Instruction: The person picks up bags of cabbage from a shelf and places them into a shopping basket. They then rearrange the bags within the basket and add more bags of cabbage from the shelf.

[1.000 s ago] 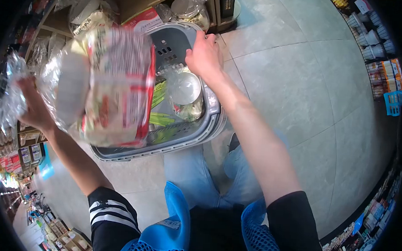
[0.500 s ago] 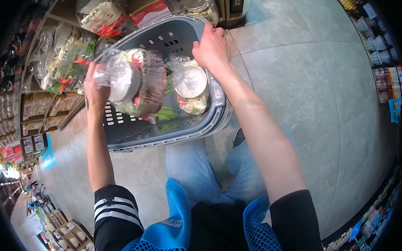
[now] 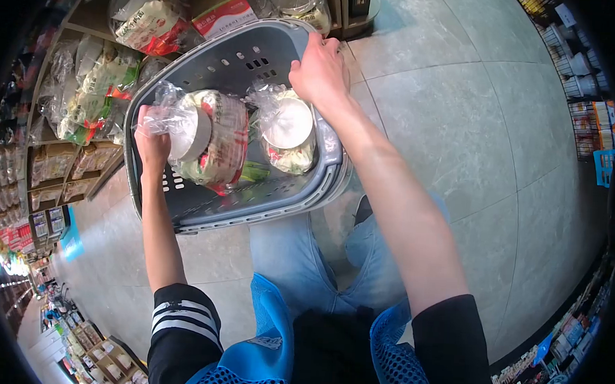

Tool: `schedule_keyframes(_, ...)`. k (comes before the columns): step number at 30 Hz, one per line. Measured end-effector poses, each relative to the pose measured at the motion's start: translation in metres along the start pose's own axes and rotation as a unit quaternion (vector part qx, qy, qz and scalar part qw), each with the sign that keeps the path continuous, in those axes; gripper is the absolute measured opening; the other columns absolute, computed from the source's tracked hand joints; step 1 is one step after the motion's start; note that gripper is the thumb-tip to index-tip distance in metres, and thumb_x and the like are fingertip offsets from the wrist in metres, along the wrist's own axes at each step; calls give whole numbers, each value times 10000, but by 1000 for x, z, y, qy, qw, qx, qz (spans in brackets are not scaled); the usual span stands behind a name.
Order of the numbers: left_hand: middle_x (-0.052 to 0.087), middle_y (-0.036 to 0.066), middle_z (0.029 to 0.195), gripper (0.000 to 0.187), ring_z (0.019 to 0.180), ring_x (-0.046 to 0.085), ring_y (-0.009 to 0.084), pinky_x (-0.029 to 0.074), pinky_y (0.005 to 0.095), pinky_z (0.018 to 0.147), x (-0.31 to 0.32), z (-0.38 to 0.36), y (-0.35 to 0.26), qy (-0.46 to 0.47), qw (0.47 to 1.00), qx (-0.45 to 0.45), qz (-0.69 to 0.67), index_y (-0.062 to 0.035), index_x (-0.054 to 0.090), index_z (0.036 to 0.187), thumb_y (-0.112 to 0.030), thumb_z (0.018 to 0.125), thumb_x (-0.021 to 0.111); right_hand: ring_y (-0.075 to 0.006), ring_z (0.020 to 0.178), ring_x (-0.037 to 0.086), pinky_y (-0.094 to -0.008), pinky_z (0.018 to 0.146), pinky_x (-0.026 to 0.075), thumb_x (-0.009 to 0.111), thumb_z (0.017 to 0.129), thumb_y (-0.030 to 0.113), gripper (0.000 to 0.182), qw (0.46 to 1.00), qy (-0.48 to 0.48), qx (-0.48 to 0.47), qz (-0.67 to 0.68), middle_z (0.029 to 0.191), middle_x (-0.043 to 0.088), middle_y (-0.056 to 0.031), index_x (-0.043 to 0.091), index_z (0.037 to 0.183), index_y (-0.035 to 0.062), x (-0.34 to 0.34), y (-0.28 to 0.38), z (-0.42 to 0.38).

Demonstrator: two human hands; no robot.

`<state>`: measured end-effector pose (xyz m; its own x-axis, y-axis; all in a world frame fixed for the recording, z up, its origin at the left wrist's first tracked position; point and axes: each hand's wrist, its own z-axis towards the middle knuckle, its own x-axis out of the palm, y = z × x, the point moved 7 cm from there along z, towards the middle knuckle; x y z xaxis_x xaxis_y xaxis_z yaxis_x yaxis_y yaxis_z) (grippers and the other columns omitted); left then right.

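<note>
A grey plastic basket [image 3: 252, 210] with slotted walls is in front of me. My left hand [image 3: 153, 136] grips the gathered clear plastic top of a large food bag [image 3: 225, 137], which has a white round tub at its near end and lies inside the basket. To its right in the basket sits a second bagged pack with a white bowl [image 3: 289, 124]; neither hand touches it. My right hand [image 3: 322, 68] is closed over the basket's upper right rim, its thumb toward the inside.
Shelves [image 3: 88, 24] at the upper left hold more bagged packs [image 3: 154, 20] and a red-and-white box [image 3: 224, 15]. Wire racks [image 3: 573, 73] with goods stand at the far right. Grey floor tiles [image 3: 454, 136] extend between them.
My left hand and the large bag have moved slightly down and right, settling lower in the basket. The basket's left rim now shows outside my left hand. My right hand stays on the rim.
</note>
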<state>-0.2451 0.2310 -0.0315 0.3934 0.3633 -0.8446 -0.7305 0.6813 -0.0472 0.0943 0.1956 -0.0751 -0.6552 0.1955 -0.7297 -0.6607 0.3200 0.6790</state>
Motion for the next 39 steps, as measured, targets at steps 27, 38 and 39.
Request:
schedule_keyframes(27, 696, 131, 1012, 342, 942, 661, 263, 514, 369, 868, 101, 80, -15, 498, 850, -7, -172, -22, 652, 1133, -258, 888, 683, -430, 1125, 557, -489, 922, 500, 663, 839, 154, 505, 1000, -10, -2, 1, 1244, 472, -273, 429, 1253, -15, 0, 1, 1)
schedule_keyframes(38, 702, 148, 1081, 540, 1026, 652, 263, 487, 372, 891, 3, 286, 209, -65, 920, -385, 28, 25, 679, 1107, -430, 818, 720, -423, 1093, 576, -478, 881, 528, 681, 806, 154, 493, 1000, -16, -2, 0, 1204, 487, -270, 447, 1201, -26, -1, 2, 3)
schedule_keyframes(39, 705, 123, 1060, 527, 1005, 653, 227, 487, 345, 865, 36, 288, 259, -17, 893, -404, -197, 38, 682, 1096, -410, 821, 715, -421, 1089, 577, -476, 880, 529, 686, 803, 158, 501, 1000, -18, -4, 2, 1200, 489, -269, 448, 1202, -29, -2, 2, 2)
